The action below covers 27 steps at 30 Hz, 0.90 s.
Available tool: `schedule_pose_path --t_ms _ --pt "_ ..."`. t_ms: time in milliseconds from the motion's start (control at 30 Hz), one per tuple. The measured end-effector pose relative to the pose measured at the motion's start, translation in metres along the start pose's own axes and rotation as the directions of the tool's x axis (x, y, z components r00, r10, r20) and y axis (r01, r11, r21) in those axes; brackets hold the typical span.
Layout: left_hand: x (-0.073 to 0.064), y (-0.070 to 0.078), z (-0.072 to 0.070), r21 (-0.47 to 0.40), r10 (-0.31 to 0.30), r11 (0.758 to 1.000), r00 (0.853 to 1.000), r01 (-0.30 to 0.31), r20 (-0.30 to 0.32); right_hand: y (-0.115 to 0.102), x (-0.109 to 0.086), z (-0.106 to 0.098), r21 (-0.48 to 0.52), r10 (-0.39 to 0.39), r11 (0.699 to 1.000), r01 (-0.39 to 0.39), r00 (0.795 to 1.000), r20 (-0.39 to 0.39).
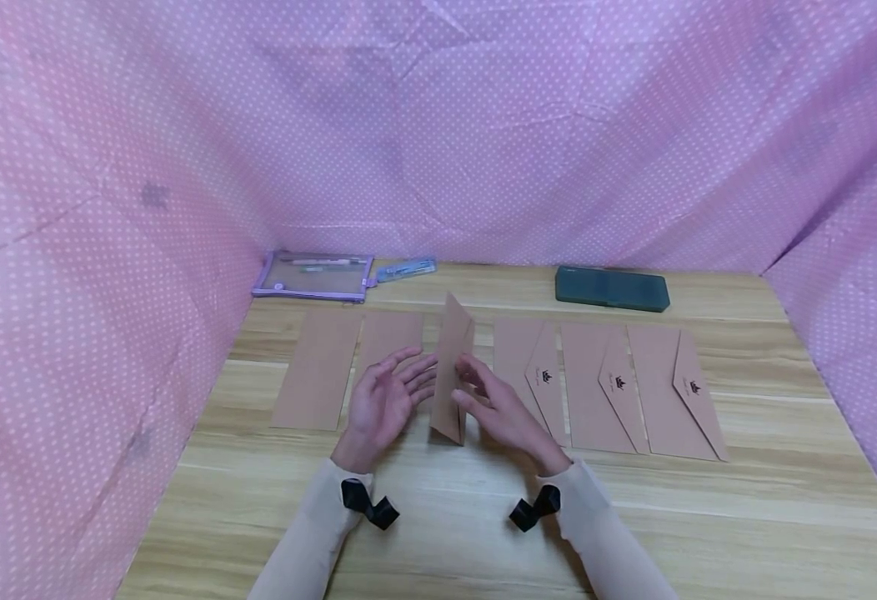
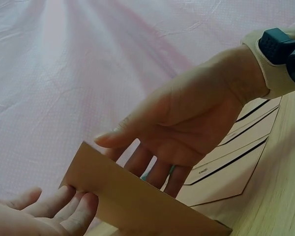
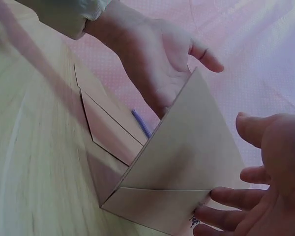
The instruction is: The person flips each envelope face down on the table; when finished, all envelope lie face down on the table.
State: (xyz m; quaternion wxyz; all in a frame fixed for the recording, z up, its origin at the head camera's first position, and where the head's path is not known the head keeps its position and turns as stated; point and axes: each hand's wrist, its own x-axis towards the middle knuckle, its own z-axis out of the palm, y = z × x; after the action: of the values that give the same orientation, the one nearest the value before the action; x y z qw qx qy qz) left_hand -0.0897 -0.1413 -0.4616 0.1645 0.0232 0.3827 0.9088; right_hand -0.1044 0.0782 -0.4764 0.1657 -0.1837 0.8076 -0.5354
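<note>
A brown paper envelope (image 1: 451,371) stands on its long edge on the table, between my two hands. My left hand (image 1: 384,404) has its palm turned up and inward, and its fingertips (image 2: 66,196) touch the plain face. On the other side, my right hand (image 1: 504,408) lays extended fingers (image 3: 236,196) against the flap side, thumb apart. A small dark print (image 3: 194,221) on the flap is partly covered by those fingers. Left of it lie two plain-side-up envelopes (image 1: 317,371), the nearer one partly hidden by my left hand.
Three envelopes (image 1: 596,383) lie flap side up on the right, each with a crown print. Along the back are a clear purple-edged zip pouch (image 1: 314,287) with pens, a small blue item (image 1: 406,269) and a dark green case (image 1: 611,288). Pink dotted cloth (image 1: 438,133) surrounds the table.
</note>
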Motion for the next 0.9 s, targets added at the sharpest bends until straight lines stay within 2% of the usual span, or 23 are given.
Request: schedule_pose_path --t_ms 267,433,500,700,900 --pt "0.001 -0.002 0.003 0.015 0.021 1.0 0.995 -0.022 0.099 -0.005 -0.002 0.0 0.117 0.001 0.993 -0.005 0.999 0.033" --pt "0.005 -0.008 0.001 0.039 0.027 0.999 0.987 -0.033 0.156 -0.008 -0.004 0.0 0.126 -0.003 0.992 -0.001 1.0 0.029" --pt "0.007 -0.011 -0.001 0.047 0.018 0.999 0.988 -0.026 0.152 -0.008 -0.004 0.0 0.117 0.016 0.993 -0.018 1.0 0.024" --pt "0.012 -0.022 -0.005 0.052 -0.046 0.998 0.996 0.042 0.078 -0.006 -0.006 -0.001 0.095 0.051 0.994 -0.05 0.999 -0.012" --pt "0.014 -0.029 -0.009 0.042 -0.06 0.997 0.995 0.057 0.08 -0.005 -0.008 -0.002 0.078 0.1 0.992 -0.096 0.994 -0.047"
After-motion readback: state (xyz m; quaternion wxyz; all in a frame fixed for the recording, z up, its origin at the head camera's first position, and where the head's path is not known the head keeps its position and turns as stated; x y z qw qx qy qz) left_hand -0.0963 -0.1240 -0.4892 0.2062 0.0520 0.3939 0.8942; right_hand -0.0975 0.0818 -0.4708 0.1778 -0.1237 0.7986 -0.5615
